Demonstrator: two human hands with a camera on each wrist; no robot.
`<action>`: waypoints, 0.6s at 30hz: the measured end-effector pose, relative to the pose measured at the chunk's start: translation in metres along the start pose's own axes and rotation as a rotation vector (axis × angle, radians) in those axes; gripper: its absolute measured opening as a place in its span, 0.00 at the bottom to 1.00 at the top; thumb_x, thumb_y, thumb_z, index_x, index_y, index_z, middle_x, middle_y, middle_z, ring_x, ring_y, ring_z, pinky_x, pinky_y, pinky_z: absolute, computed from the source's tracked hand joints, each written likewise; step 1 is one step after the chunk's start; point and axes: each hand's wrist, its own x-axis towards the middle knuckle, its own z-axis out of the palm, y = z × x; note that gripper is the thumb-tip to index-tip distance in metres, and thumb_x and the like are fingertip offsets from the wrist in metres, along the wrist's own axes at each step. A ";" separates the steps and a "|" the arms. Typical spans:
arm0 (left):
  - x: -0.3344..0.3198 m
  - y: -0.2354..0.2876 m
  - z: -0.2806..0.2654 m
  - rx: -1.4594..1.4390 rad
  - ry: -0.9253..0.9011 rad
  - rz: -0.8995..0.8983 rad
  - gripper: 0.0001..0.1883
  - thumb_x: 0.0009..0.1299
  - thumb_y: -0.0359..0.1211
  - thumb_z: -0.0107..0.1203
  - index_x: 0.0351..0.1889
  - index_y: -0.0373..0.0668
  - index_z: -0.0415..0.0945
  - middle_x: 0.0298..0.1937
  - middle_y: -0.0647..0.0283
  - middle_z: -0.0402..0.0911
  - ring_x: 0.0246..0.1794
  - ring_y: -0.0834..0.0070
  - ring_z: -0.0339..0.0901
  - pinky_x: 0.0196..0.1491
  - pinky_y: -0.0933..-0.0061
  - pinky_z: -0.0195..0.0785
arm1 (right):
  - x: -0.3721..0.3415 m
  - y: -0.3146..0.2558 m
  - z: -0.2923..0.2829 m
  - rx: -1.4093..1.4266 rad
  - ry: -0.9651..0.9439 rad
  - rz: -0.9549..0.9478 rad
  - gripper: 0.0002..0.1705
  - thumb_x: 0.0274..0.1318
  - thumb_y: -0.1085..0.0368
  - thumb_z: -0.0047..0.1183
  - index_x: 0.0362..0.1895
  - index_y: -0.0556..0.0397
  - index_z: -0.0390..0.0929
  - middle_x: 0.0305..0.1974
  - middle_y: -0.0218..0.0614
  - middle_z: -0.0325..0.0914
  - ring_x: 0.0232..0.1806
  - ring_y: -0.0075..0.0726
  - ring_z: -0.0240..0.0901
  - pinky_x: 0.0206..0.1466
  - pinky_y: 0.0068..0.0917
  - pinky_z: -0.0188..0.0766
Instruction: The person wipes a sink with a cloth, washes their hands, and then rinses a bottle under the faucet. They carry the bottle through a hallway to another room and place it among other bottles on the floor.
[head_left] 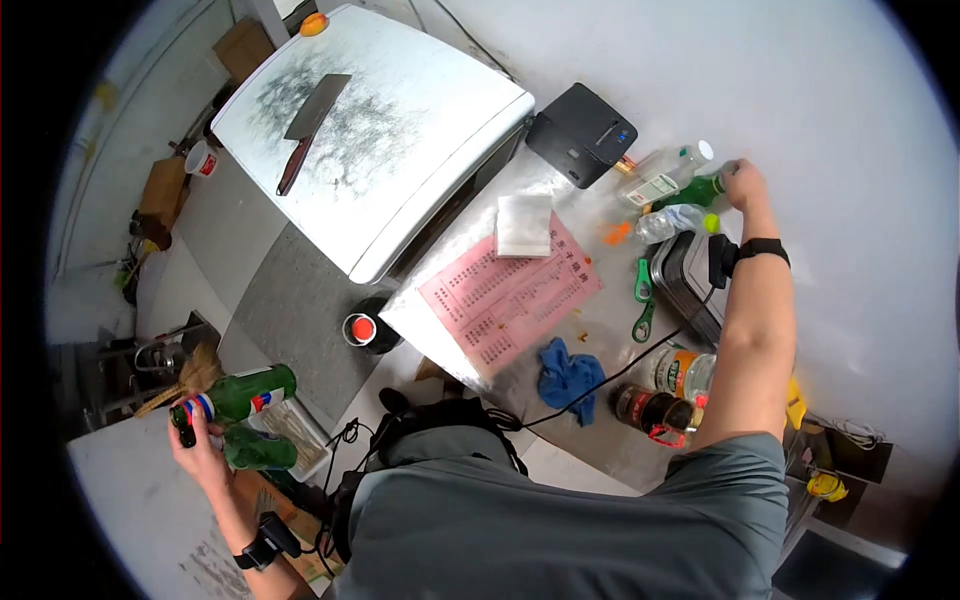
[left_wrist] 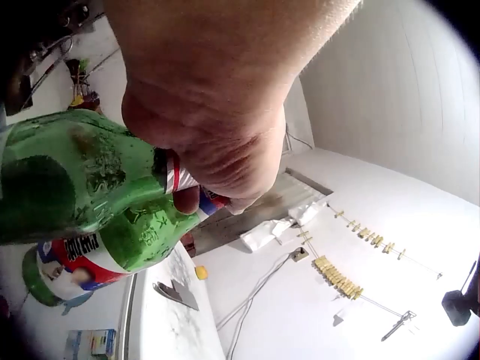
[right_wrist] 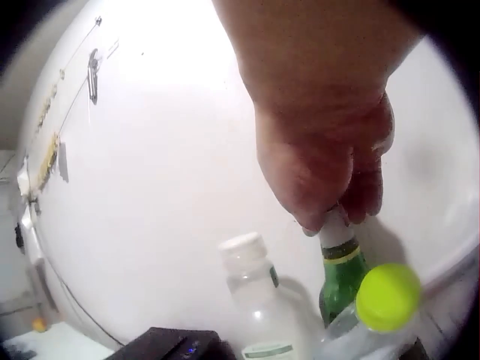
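Two green glass bottles hang by their necks from my left hand (head_left: 203, 458), one with a red, white and blue label (head_left: 262, 395), the other (head_left: 262, 448) beside it. In the left wrist view the fingers of the hand (left_wrist: 217, 142) curl round both necks. My right hand (head_left: 745, 185) pinches the top of another green bottle (head_left: 700, 191) at the table's wall side. The right wrist view has the fingertips of this hand (right_wrist: 337, 165) on that bottle's (right_wrist: 341, 289) neck. Close by stand a clear white-capped bottle (head_left: 660, 180) and a plastic bottle with a lime cap (head_left: 672, 224).
A black box-shaped device (head_left: 582, 135), pink printed sheet (head_left: 520, 295), green-handled scissors (head_left: 643, 300), blue cloth (head_left: 570, 380), metal trays (head_left: 690, 285) and a dark bottle (head_left: 650, 408) lie or stand on the table. A cleaver (head_left: 318, 110) rests on the white appliance (head_left: 400, 170).
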 end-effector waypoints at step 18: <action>0.058 -0.035 -0.038 -0.024 0.304 -0.059 0.14 0.68 0.36 0.58 0.48 0.40 0.76 0.33 0.67 0.77 0.22 0.86 0.65 0.22 0.85 0.56 | -0.058 0.003 -0.130 -0.057 0.297 0.188 0.29 0.57 0.44 0.47 0.42 0.59 0.78 0.42 0.55 0.78 0.47 0.60 0.74 0.50 0.46 0.69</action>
